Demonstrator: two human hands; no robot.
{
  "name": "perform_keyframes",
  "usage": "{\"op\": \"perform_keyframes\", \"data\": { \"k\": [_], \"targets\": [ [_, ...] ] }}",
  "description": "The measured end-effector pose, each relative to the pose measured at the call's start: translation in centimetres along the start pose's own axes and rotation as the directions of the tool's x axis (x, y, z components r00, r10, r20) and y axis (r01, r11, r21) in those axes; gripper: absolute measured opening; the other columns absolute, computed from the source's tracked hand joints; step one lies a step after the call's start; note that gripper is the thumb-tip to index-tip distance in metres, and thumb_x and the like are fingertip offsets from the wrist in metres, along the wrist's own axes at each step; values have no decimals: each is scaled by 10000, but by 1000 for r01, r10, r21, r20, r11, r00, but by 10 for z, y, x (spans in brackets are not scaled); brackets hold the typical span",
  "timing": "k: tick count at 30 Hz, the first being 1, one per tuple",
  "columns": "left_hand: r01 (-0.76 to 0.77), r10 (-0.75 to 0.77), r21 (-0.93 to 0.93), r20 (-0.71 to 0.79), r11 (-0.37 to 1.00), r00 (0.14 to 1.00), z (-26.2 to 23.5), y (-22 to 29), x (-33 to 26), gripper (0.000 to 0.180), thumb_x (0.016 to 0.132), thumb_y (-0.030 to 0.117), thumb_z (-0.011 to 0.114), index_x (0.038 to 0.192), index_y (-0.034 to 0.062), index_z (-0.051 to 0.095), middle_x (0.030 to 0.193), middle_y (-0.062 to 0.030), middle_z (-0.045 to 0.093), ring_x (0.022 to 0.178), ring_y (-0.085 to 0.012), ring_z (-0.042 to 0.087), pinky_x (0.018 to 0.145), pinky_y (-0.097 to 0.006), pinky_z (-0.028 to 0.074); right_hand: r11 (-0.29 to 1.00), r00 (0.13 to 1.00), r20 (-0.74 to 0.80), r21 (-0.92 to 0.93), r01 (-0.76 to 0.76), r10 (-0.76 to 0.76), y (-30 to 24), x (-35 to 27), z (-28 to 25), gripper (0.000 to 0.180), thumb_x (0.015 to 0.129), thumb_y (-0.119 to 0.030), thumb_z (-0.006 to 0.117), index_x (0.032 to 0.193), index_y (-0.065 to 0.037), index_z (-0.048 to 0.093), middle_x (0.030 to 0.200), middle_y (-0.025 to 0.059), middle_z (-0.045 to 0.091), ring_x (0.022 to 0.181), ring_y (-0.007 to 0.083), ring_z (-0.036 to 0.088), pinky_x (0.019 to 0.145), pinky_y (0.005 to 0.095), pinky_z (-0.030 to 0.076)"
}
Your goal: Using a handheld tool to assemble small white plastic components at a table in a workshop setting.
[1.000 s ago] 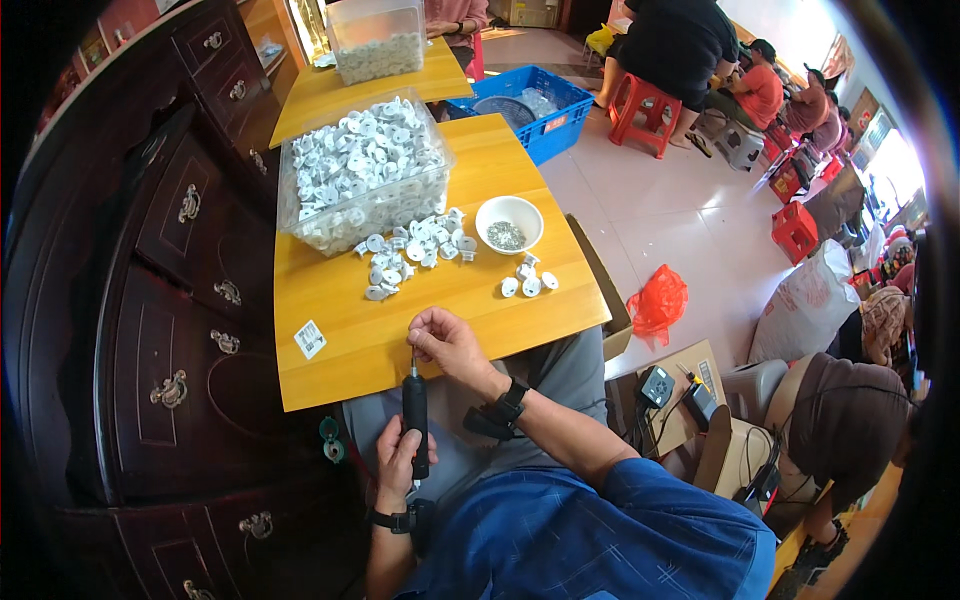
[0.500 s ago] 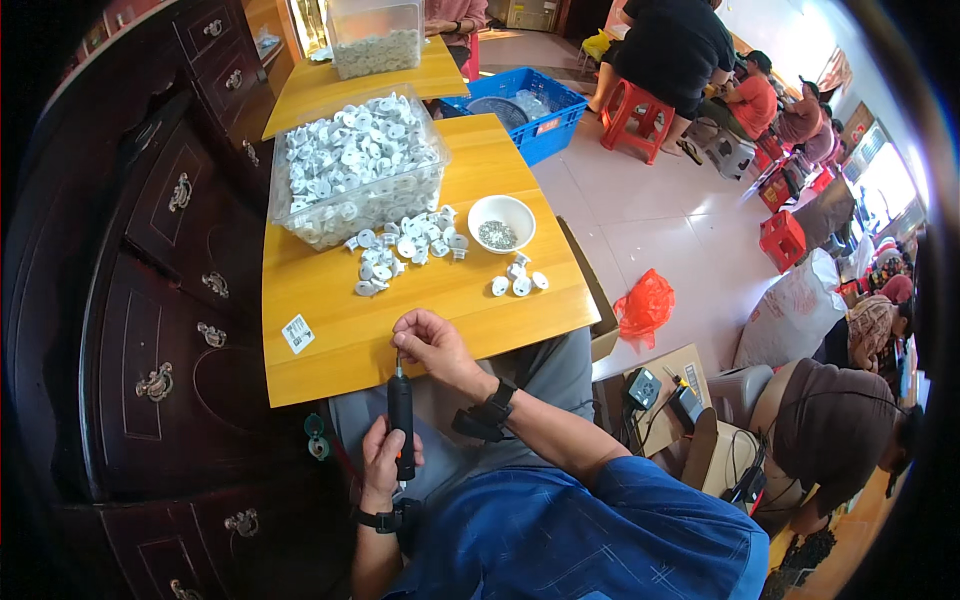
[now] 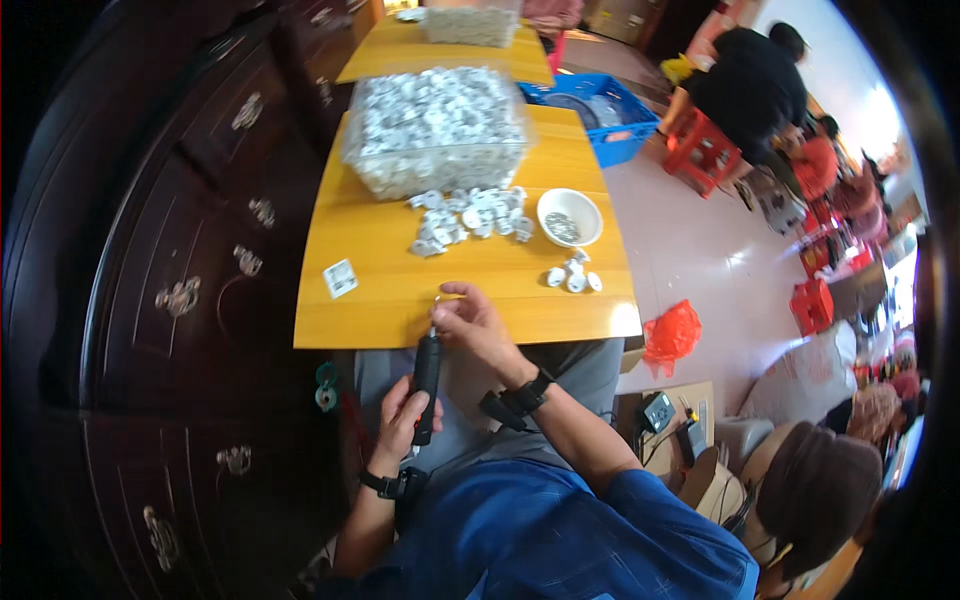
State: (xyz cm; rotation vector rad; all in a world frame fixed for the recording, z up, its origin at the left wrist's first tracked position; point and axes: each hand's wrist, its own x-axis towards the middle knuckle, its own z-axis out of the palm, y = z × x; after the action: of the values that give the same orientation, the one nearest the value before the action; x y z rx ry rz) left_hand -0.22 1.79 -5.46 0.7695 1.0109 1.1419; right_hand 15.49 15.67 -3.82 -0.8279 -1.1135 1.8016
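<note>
My left hand (image 3: pixel 402 418) is wrapped round the black handle of an electric screwdriver (image 3: pixel 427 385), held pointing up and away from me over my lap. At its tip, by the table's near edge, the thumb and fingers of my right hand (image 3: pixel 475 325) are curled close to the bit. Something small and shiny shows there, too small to make out. Beyond my hands lie a loose pile of white round plastic parts (image 3: pixel 470 218) and a white bowl (image 3: pixel 590 237) of small metal screws. A few more white parts (image 3: pixel 575 279) sit in front of the bowl.
On the yellow wooden table (image 3: pixel 400 295) stands a clear bin (image 3: pixel 440 172) heaped with white parts. A square label (image 3: pixel 340 278) lies at the left. Dark drawers (image 3: pixel 200 240) line my left side. A blue crate (image 3: pixel 625 140) and a red bag (image 3: pixel 672 335) are on the floor; people sit at right.
The view has shifted, so the table appears farther right. My right index finger has lifted and straightened a little off the bit. The screwdriver stays in my left hand.
</note>
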Motion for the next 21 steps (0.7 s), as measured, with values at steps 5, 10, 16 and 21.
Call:
{"op": "perform_keyframes", "data": {
  "k": [5, 10, 16, 21],
  "targets": [
    [20, -20, 0, -20, 1000, 1000, -3, 3, -3, 300, 984, 274, 565, 1176, 46, 536, 810, -51, 627, 649, -113, 623, 598, -257, 539, 975, 988, -101, -203, 95, -118, -9, 9, -27, 349, 927, -112, 685, 1239, -53, 542, 1014, 21, 651, 860, 94, 626, 729, 241, 511],
    [-14, 14, -7, 10, 1000, 1000, -5, 3, -5, 298, 992, 273, 565, 1172, 37, 542, 815, -50, 622, 663, -110, 621, 603, -256, 541, 704, 902, -138, -677, 215, -408, -45, 29, -41, 232, 880, -62, 685, 1097, -16, 617, 988, 74, 682, 790, 156, 665, 697, 282, 535],
    [-27, 28, -50, 22, 998, 999, -5, 0, -3, 287, 994, 258, 567, 1169, 31, 547, 816, -50, 624, 652, -110, 620, 606, -257, 535, 420, 883, 42, -868, 264, -467, -53, 63, -38, 274, 814, -105, 710, 1072, -46, 639, 1015, 155, 673, 808, 299, 687, 708, 399, 551],
    [-41, 43, -64, 30, 997, 999, -9, -5, -4, 290, 997, 250, 566, 1178, 25, 538, 817, -52, 626, 647, -113, 623, 608, -255, 534, 157, 855, 95, -967, 201, -510, -49, 88, -25, 301, 805, -148, 713, 1085, -60, 645, 1023, 167, 648, 811, 325, 676, 721, 413, 548]
  ]
}}
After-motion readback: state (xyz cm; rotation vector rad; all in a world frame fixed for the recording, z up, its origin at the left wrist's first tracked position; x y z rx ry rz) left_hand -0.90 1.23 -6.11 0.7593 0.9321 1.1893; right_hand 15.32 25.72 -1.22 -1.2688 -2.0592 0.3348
